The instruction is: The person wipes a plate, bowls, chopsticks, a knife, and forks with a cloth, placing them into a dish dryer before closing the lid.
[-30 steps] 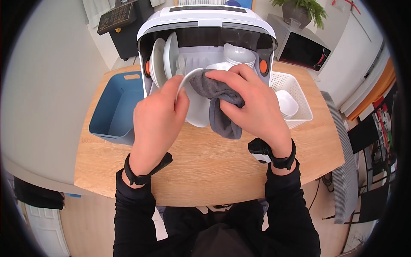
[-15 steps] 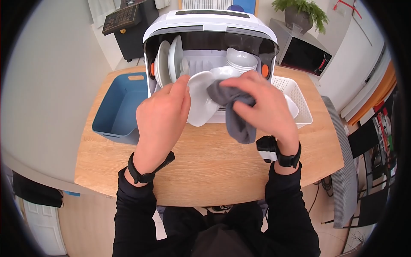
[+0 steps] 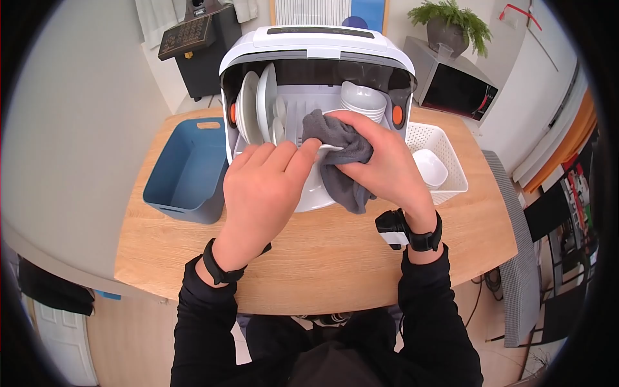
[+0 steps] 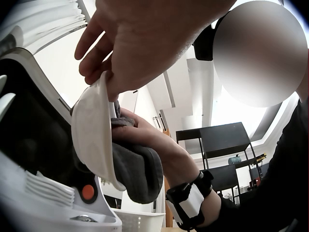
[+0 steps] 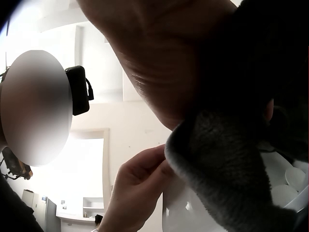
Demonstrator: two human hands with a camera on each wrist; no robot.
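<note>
My left hand (image 3: 267, 184) pinches the rim of a white shallow bowl (image 4: 89, 130) between thumb and fingers. In the head view the bowl is tilted up and mostly hidden behind both hands. A grey cloth (image 3: 348, 187) is gripped in my right hand (image 3: 390, 158), folded over the far rim of the bowl, with a loose end hanging below. Close up in the right wrist view, the cloth (image 5: 217, 164) lies against the bowl. Both hands are in front of an open white countertop dishwasher (image 3: 316, 40).
Inside the dishwasher stand white plates (image 3: 265, 103) at left and stacked white bowls (image 3: 364, 100) at right. A blue bin (image 3: 184, 209) sits left of it. To its right, a white perforated basket (image 3: 454, 174) holds a small white bowl (image 3: 429, 169). A microwave (image 3: 454, 84) stands behind.
The left hand has moved right and turned over more, bringing the bowl toward the right hand. The bowl has tilted, and the cloth has shifted onto its rim near the left fingers.
</note>
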